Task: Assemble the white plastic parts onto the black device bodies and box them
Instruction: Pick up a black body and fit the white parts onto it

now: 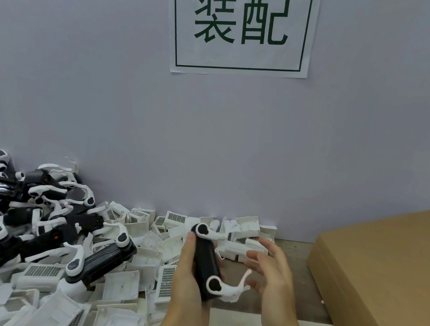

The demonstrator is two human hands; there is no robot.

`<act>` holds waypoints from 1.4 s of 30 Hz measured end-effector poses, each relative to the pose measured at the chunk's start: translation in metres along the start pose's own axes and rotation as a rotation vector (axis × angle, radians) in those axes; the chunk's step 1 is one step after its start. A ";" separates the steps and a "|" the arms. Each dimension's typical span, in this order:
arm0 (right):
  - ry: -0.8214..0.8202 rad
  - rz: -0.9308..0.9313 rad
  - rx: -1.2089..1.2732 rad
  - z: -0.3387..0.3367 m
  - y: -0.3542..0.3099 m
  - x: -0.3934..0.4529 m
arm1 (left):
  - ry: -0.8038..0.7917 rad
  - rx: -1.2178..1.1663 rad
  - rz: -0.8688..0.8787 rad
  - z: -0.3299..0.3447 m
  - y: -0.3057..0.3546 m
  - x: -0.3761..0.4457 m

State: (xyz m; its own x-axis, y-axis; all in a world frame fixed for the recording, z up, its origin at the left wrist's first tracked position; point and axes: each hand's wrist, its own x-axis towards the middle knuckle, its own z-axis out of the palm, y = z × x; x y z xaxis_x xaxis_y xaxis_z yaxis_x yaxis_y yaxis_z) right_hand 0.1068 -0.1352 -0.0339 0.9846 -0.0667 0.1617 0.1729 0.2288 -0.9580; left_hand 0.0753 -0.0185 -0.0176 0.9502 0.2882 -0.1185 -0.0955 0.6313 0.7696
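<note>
Head view: left hand (188, 275) holds black device body (205, 262), white-capped both ends.

There is one view only, taken from the person's head, so it looks forward over the tabletop (285, 305) from the near edge toward the far edge, where a grey wall (80, 88) bearing a paper sign (240, 22) fills the upper two thirds of the picture. The camera sits close and is pitched only slightly down, so that the left hand (187, 283) and right hand (272, 278) come in from the bottom margin, near the lens. Its wide angle bends straight lines toward the margins.
</note>
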 end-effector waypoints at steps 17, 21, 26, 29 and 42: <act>-0.418 0.371 -0.184 0.003 0.000 -0.004 | 0.033 0.025 0.005 -0.002 -0.002 0.006; -0.551 0.340 -0.120 0.004 0.000 -0.008 | 0.075 0.040 0.103 -0.001 -0.003 0.005; -0.538 0.306 -0.109 0.005 0.000 -0.010 | 0.011 0.237 0.108 -0.001 -0.006 0.001; -0.546 0.319 -0.104 0.007 -0.001 -0.012 | 0.010 0.262 0.122 -0.002 -0.007 0.001; -0.563 0.364 -0.054 0.007 0.005 -0.010 | 0.047 0.265 0.113 -0.007 -0.007 0.008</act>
State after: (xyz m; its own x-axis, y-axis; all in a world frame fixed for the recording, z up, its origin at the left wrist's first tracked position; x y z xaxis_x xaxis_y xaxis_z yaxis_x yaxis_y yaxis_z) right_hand 0.0981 -0.1262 -0.0386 0.8462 0.5253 -0.0892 -0.1602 0.0912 -0.9829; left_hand 0.0816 -0.0154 -0.0286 0.9225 0.3830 -0.0470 -0.1133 0.3853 0.9158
